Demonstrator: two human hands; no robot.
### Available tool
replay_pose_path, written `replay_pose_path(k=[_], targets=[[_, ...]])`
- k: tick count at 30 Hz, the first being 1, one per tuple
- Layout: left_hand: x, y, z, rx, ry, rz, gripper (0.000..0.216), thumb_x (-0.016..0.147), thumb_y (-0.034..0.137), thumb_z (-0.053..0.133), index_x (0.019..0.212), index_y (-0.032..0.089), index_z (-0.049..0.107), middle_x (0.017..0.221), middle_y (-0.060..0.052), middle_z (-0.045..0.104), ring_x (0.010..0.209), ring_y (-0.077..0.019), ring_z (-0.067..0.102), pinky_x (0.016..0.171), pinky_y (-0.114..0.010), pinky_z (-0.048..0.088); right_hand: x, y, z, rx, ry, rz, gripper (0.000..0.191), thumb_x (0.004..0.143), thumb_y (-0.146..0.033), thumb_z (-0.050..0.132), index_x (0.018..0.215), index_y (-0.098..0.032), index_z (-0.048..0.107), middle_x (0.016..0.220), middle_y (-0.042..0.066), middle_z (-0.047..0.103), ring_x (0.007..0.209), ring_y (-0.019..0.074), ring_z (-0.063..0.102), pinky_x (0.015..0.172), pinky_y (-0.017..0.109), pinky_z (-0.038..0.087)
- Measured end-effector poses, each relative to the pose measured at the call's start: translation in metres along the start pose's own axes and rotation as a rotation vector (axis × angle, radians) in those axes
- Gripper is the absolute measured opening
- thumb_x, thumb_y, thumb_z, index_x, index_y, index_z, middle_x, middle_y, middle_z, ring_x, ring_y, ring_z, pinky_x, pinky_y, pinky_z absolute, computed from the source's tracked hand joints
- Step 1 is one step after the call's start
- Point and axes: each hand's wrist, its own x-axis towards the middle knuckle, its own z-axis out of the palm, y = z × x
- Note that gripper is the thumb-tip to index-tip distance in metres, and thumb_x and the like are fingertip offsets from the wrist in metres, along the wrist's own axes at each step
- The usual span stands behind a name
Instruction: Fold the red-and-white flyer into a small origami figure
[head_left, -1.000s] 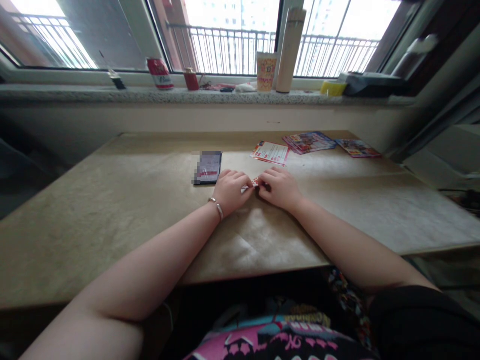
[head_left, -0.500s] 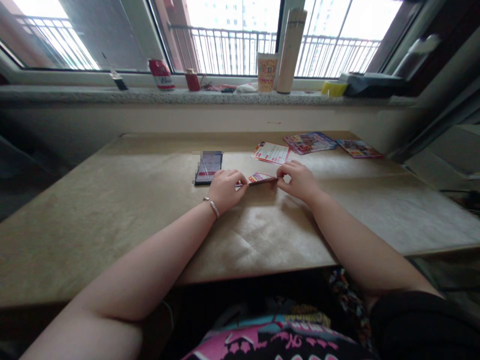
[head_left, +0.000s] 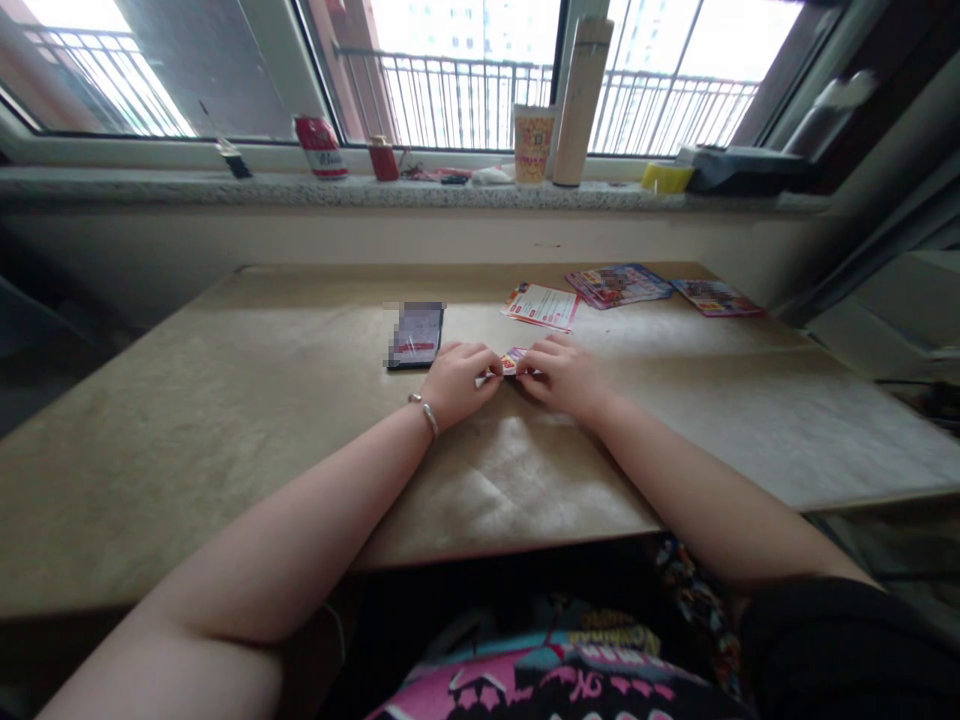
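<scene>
A small printed paper leaflet (head_left: pixel 512 362) in white, red and purple lies between my two hands, low over the table. My left hand (head_left: pixel 461 380), with a silver bracelet at its wrist, pinches the leaflet's left end. On its right part, my right hand (head_left: pixel 562 375) has its fingers bent and closed, so most of the leaflet is hidden. Just left of my left hand lies a phone (head_left: pixel 418 335) with its screen lit. Beyond the hands is a stack of white and orange printed sheets (head_left: pixel 543 306).
Colourful leaflets (head_left: pixel 619 285) lie fanned at the back right of the table (head_left: pixel 225 430), with another pile (head_left: pixel 718 297) beside them. On the windowsill (head_left: pixel 420 193) stand a red can (head_left: pixel 321 148), a red bottle (head_left: pixel 383 160), a patterned cup (head_left: pixel 533 145) and a tall cylinder (head_left: pixel 583 105).
My right hand has slid left along the leaflet, close to my left hand, and less of the leaflet shows. My left hand has shifted only slightly.
</scene>
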Motion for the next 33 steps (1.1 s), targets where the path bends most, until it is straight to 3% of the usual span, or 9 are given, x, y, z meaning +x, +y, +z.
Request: replay_pose_path(k=[9,25,33], targets=[[0.0,0.002,0.0,0.108,-0.077,0.056,0.01,0.084,0.028,0.057,0.079,0.022,0.064,0.086,-0.001,0.07,0.083,-0.0178,0.062,0.085,-0.035,0.037,0.003,-0.01,0.004,-0.142,-0.07,0.032,0.015,0.085,-0.025,0.052,0.081,-0.02,0.065,0.084,0.007,0.065,0.085,0.0223,0.05,0.076,0.035,0.037],[0.0,0.001,-0.002,0.088,-0.044,-0.034,0.013,0.081,0.032,0.065,0.075,0.021,0.064,0.08,0.0,0.069,0.08,-0.0176,0.061,0.081,-0.033,0.036,-0.002,0.005,-0.009,-0.089,-0.009,0.064,0.01,0.079,-0.021,0.055,0.075,-0.021,0.064,0.08,0.005,0.064,0.079,0.0209,0.051,0.075,0.033,0.039],[0.0,-0.002,-0.003,0.123,-0.049,-0.029,0.028,0.085,0.044,0.062,0.07,0.02,0.06,0.073,0.0,0.066,0.072,-0.0167,0.06,0.077,-0.034,0.035,-0.004,0.013,-0.014,-0.063,-0.024,0.075,0.009,0.077,-0.019,0.055,0.075,-0.021,0.064,0.08,0.006,0.064,0.079,0.0214,0.051,0.075,0.034,0.04]])
